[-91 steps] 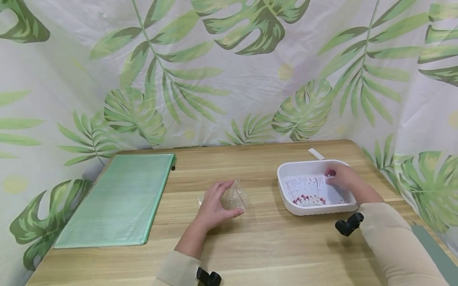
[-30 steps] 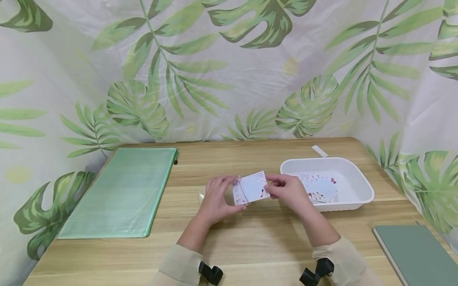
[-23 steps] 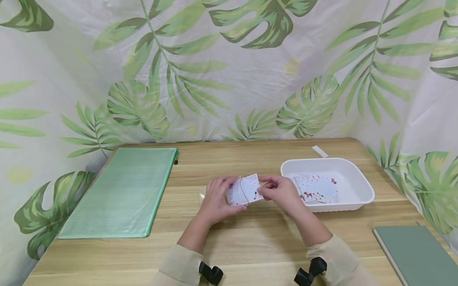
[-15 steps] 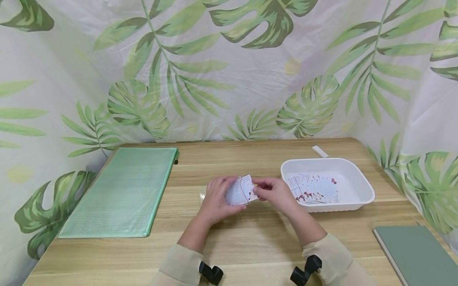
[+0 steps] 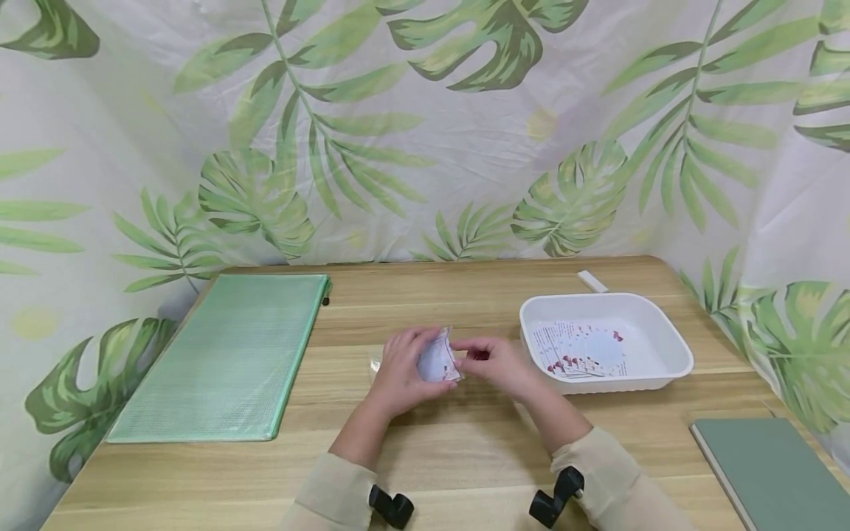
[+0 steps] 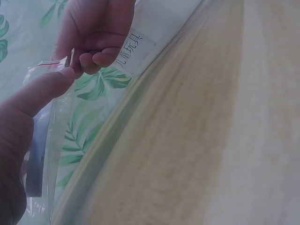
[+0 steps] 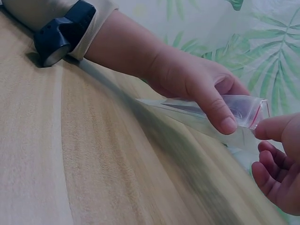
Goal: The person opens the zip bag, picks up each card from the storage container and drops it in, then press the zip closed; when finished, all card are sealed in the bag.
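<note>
My left hand [image 5: 401, 372] grips a small clear zip bag [image 7: 243, 112] with its thumb along one side. Inside the bag lie white cards [image 5: 434, 358] with printed flowers. A red seal line runs along the bag's mouth, which faces right. At that mouth my right hand [image 5: 498, 365] pinches the edge with thumb and index finger. Its other fingers curl inward, as the left wrist view shows on the right hand [image 6: 98, 35]. Exactly what sits between the right fingertips is partly hidden.
A white plastic tray [image 5: 664, 313] with several more printed cards [image 5: 574, 350] stands right of my hands. Behind it lies a small white bar [image 5: 592, 282]. A green mesh zip pouch [image 5: 226, 361] lies at left, a grey-green notebook [image 5: 770, 464] at front right.
My right hand has come from the tray to the bag with a card. It has moved left, and the card has slid from jutting out of the mouth to inside the bag.
</note>
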The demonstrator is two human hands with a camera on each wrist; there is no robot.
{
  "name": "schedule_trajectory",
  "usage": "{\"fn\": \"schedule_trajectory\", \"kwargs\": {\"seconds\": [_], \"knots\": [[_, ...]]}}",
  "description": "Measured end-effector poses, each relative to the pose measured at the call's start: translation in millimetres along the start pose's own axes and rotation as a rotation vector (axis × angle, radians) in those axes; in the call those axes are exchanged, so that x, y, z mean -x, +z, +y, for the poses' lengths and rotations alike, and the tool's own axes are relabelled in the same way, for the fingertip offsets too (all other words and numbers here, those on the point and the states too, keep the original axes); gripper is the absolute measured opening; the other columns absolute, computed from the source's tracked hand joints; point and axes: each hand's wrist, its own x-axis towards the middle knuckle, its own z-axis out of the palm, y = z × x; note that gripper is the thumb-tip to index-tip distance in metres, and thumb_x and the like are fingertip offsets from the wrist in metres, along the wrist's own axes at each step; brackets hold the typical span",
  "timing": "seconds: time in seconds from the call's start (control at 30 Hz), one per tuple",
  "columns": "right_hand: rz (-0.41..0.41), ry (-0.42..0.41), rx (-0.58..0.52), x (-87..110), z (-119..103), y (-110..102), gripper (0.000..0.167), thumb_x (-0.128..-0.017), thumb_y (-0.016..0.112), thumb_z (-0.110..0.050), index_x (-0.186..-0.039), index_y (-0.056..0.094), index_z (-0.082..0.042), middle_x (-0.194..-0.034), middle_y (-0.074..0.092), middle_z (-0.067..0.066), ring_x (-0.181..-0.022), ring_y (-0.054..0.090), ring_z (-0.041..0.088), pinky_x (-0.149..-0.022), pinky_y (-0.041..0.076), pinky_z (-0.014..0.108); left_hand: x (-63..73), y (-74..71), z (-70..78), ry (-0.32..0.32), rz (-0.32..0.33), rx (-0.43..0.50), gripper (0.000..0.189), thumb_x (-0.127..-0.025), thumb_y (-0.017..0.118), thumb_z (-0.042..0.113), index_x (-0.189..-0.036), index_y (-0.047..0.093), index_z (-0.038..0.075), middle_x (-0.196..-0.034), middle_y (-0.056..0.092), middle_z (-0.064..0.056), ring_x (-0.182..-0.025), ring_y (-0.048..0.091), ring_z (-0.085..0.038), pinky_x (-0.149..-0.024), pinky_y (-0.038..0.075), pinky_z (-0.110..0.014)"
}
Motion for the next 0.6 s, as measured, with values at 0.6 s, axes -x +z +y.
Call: {"fn": "schedule_trajectory", "kwargs": {"seconds": [0.6], "knots": [[0.091,-0.011,0.049,10.4,-9.6,-41.3,0.037,-0.088,0.07,-0.014,-0.122,0.066,0.001,-0.08,0.062,0.001,-0.07,0.053,0.01,-0.061,0.048,0.024,-0.8,1.2,0.0,-0.041,-0.028,0.001,0.086,-0.064,0.086,0.041,-0.139,0.054,0.013,-0.135,0.056,-0.01,-0.126,0.048,-0.033,-0.108,0.033,-0.051]]}}
